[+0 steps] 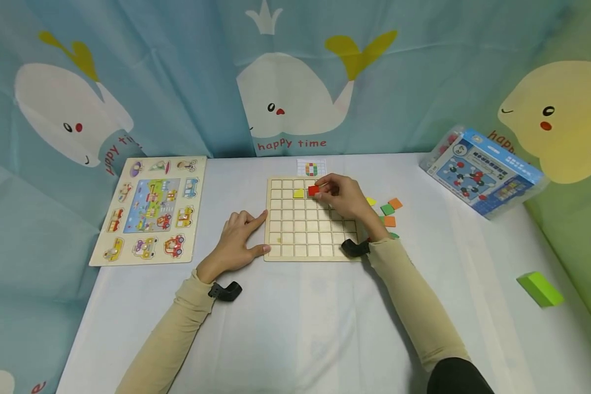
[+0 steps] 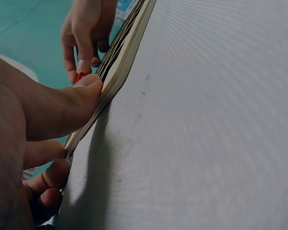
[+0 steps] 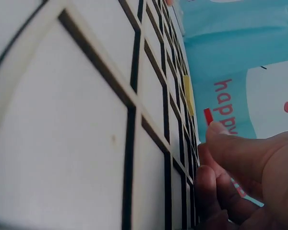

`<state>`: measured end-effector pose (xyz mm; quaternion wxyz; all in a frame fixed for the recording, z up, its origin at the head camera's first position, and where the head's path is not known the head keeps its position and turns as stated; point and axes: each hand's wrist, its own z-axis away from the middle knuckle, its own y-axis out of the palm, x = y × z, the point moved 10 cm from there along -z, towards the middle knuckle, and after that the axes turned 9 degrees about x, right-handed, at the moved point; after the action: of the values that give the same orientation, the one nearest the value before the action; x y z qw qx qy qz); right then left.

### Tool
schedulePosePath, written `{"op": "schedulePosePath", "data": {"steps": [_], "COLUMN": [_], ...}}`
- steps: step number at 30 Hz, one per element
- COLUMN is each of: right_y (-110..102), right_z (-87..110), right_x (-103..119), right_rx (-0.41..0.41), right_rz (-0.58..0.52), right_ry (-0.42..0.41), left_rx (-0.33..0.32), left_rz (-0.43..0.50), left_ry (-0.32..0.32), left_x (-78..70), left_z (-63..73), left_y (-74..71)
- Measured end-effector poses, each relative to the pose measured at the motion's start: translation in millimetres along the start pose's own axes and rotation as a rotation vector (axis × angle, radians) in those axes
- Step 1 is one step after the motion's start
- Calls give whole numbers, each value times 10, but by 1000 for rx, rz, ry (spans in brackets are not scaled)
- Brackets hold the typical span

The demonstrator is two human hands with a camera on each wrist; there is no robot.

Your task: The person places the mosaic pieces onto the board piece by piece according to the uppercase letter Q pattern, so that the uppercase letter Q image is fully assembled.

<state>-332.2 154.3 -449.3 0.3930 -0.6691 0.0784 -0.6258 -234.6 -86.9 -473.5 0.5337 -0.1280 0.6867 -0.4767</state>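
Note:
A wooden grid board [image 1: 300,235] lies on the white table. My right hand [image 1: 343,194] pinches a red square tile [image 1: 313,190] between thumb and fingers over the board's upper rows. In the right wrist view the red tile [image 3: 209,116] sticks out past the thumb tip, just off the board surface. A yellow tile [image 1: 299,193] sits in a cell to its left. My left hand [image 1: 235,241] rests at the board's left edge, thumb and index finger spread along it. In the left wrist view its thumb [image 2: 62,108] touches the wooden rim.
Loose orange tiles [image 1: 389,221] and green tiles [image 1: 387,209] lie right of the board. A small pattern card [image 1: 311,167] lies behind it. A picture puzzle board [image 1: 150,213] is on the left. A boxed set [image 1: 482,172] and a green block [image 1: 540,289] are on the right.

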Motion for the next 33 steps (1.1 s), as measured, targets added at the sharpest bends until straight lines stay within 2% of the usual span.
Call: {"op": "schedulePosePath", "data": {"steps": [5,12,19,33], "right_y": [33,66,75,57], "right_z": [-17,-47,-64,-50], "right_x": [-10,15,59,9], "right_rx": [17,31,13,22], "right_rz": [27,60,92,51], "right_ry": [31,27,31,67], "left_rx": [3,4,2,-1], "left_rz": [0,5,3,11], "left_ry": [1,-7,6,18], "left_x": [-5,5,-10,1], "left_z": [-2,3,7,5], "left_y": [3,-15,-24,-13]}}
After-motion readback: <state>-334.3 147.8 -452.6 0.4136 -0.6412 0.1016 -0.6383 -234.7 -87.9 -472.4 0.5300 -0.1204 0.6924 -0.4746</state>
